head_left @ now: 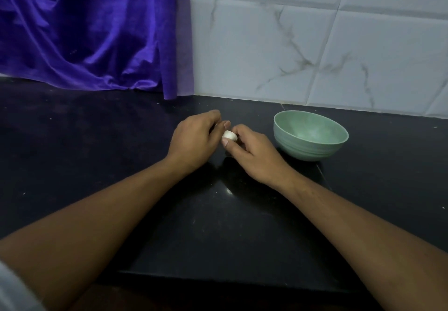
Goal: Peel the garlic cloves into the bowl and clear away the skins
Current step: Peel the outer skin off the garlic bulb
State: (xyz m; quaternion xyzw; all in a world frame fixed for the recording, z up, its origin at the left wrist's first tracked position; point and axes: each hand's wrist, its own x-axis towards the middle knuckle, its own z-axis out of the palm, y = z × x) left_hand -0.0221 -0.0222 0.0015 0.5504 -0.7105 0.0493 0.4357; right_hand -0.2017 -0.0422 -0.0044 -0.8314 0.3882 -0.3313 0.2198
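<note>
Hands [194, 138] [252, 155] on smooth white garlic clove [229, 135]

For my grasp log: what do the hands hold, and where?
One garlic clove, pinched between them: left hand on its left end, right hand on its right end.

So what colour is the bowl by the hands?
Pale green round bowl, clearest in the head view.

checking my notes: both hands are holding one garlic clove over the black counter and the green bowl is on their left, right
Not quite: the head view shows the green bowl on their right, beside the right hand. The rest stands: the left hand and right hand hold one garlic clove over the black counter.
</note>
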